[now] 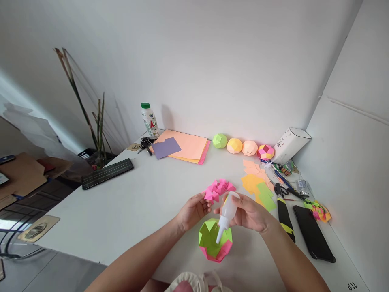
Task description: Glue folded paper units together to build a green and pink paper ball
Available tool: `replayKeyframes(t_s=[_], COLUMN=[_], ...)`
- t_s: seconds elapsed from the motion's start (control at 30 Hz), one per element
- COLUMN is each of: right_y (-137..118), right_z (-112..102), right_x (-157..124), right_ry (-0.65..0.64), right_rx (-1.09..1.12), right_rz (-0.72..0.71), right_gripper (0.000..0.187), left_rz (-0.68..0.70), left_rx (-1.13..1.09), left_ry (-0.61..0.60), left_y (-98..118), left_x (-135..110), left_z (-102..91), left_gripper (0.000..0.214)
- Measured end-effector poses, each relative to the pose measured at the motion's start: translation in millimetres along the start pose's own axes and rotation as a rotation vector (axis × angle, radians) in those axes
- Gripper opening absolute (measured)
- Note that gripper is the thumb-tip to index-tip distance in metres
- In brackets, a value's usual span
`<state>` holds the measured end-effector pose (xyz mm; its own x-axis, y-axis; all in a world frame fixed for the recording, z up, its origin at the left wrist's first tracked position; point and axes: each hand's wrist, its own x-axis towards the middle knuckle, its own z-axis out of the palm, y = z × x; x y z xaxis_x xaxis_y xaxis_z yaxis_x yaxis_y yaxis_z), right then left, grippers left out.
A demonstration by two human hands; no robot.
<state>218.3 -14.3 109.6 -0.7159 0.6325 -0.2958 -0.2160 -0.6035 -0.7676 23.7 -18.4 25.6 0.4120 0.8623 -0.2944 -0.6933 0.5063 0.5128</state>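
My left hand pinches the left end of a folded pink paper piece, which has several pointed facets. In my right hand is a small white glue bottle, tilted with its narrow nozzle pointing down. The nozzle overlaps the opening of a green and pink paper bowl; whether they touch I cannot tell. That bowl has faceted walls and stands on the table in front of me, below both hands.
Four-sided paper cut-outs lie right of my hands, near a utility knife and a black phone. Several faceted paper balls line the wall. Paper sheets, a white bottle and a dark bar are leftward.
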Motion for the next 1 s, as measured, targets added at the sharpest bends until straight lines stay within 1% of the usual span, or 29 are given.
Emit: replayKeyframes(t_s=[0.13, 0.3, 0.4, 0.57, 0.7, 0.83, 0.9, 1.0], right_y=[7, 14, 25, 40, 36, 22, 16, 12], right_z=[13, 24, 27, 26, 23, 18, 15, 12], right_x=[-5, -11, -7, 8, 11, 7, 5, 5], right_ry=[0.004, 0.048, 0.095, 0.178, 0.203, 0.209, 0.217, 0.219], right_rx=[0.035, 0.075, 0.075, 0.033, 0.033, 0.219, 0.314, 0.353], right_rz=[0.017, 0.024, -0.010, -0.111, -0.159, -0.201, -0.223, -0.233], right_gripper=[0.024, 0.024, 0.021, 0.018, 0.021, 0.017, 0.014, 0.013], left_rz=[0.002, 0.017, 0.009, 0.000, 0.005, 0.015, -0.033, -0.152], left_rx=[-0.005, -0.016, -0.010, 0.006, 0.018, 0.025, 0.029, 0.006], left_ry=[0.036, 0.056, 0.062, 0.072, 0.072, 0.073, 0.057, 0.013], left_y=[4, 3, 2, 2, 2, 1, 2, 2], left_x=[1, 3, 5, 4, 3, 0, -1, -3], left_z=[0.2, -1.4, -2.3, -3.1, -1.2, 4.5, 7.6, 10.6], left_gripper=[0.022, 0.024, 0.026, 0.029, 0.030, 0.026, 0.029, 0.032])
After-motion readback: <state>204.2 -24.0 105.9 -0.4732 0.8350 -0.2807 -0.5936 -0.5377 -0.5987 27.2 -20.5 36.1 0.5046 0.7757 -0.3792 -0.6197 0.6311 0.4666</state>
